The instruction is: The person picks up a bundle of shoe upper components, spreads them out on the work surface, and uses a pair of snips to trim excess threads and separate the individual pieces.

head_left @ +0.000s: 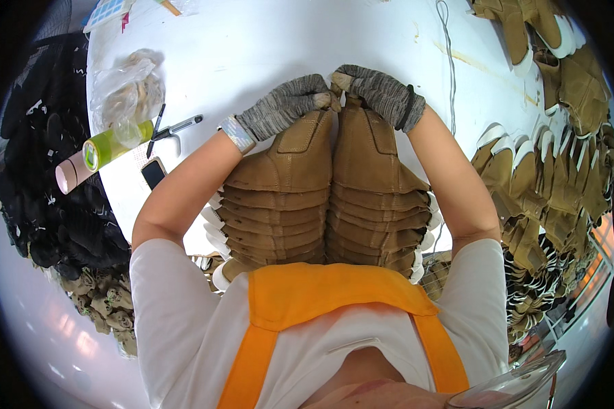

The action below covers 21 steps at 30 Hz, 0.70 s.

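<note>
Two side-by-side stacks of brown suede boot uppers lie right in front of my body, with white lining edges poking out at their outer sides. My left hand [283,105], in a grey knit glove, is closed in a pinch at the far tip of the top left boot upper [300,150]. My right hand [382,95], gloved alike, pinches at the far tip of the top right boot upper [365,146]. The fingertips of both hands nearly meet there. The small bit between them is partly hidden by the fingers.
On the white table [252,41] at left are a clear plastic bag [133,88], a green roll [116,144], a pink cylinder [74,174], a pen [184,124] and a phone [153,173]. Black pieces [44,150] heap beyond the left edge. More brown uppers [546,170] crowd the right; a cable [450,68] crosses the table.
</note>
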Motion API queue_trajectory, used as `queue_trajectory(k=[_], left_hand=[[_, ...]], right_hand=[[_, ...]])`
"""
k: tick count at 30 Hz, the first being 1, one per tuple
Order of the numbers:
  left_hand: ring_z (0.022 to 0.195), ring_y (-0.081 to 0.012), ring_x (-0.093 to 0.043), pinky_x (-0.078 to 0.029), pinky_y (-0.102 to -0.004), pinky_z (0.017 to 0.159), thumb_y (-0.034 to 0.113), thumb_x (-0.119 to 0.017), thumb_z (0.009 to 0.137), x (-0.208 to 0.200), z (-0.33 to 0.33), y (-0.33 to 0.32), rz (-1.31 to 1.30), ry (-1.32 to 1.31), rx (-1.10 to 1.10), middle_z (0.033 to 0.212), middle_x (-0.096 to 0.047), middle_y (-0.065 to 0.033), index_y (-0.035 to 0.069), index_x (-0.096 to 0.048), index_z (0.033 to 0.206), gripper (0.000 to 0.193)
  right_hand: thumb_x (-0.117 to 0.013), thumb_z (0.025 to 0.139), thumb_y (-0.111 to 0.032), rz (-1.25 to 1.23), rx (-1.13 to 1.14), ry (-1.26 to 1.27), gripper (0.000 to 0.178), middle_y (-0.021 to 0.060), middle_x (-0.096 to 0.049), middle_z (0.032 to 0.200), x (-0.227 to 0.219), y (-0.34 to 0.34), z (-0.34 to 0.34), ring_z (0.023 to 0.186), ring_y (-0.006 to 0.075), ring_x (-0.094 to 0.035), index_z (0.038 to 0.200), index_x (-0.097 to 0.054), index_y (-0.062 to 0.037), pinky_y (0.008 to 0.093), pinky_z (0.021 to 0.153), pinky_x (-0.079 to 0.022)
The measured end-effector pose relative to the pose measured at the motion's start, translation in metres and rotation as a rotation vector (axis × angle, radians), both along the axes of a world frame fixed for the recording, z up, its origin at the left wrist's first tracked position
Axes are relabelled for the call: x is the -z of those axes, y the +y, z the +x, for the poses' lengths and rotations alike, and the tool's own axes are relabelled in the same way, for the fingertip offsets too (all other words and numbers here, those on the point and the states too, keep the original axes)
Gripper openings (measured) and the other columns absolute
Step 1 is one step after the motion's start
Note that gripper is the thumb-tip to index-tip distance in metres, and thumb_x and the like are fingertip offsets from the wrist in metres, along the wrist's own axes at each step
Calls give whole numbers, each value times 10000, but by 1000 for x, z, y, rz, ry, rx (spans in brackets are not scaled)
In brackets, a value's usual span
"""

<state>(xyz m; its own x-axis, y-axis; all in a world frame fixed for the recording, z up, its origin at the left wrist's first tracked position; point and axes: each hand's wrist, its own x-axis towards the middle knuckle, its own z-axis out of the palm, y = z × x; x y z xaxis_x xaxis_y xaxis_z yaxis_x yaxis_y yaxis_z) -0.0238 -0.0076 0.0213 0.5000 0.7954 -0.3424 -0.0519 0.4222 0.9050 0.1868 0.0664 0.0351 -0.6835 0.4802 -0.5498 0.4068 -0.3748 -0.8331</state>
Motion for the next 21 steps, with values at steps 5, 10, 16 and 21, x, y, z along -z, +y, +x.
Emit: queue_trajectory(k=[5, 10, 16, 21], left_hand=[[925, -105, -518, -432, -257, 877, 177, -544, 973, 2, 8, -6, 58, 158, -64, 946, -589, -2, 58, -620, 1019, 149], [917, -105, -520, -436, -261, 872, 177, -542, 975, -4, 8, -5, 67, 212, -64, 932, -594, -11, 33, -605, 1034, 168], [931, -123, -536, -441, -262, 894, 197, -536, 977, -8, 8, -5, 38, 256, -134, 951, -604, -39, 30, -592, 1118, 226], [930, -132, -551, -448, -284, 889, 242, -536, 977, 0, 2, 2, 88, 435, -14, 969, -626, -64, 35, -606, 1121, 262]], right_hand=[[-501, 967, -426, 95, 46, 57, 373, -9, -585, 831, 31, -5, 7, 770, 100, -492, 928, -636, -81, 244, 748, -431], [-520, 961, -438, -50, -56, 95, 374, -14, -590, 847, 12, -1, 9, 809, 103, -505, 896, -635, -88, 238, 788, -425], [-560, 935, -436, -110, 127, -20, 350, -49, -516, 751, -17, -6, -11, 700, 78, -444, 835, -621, -106, 224, 679, -396], [-592, 918, -410, -182, 301, -82, 313, -47, -578, 833, 25, -2, -3, 771, 71, -502, 949, -660, -105, 213, 721, -425]])
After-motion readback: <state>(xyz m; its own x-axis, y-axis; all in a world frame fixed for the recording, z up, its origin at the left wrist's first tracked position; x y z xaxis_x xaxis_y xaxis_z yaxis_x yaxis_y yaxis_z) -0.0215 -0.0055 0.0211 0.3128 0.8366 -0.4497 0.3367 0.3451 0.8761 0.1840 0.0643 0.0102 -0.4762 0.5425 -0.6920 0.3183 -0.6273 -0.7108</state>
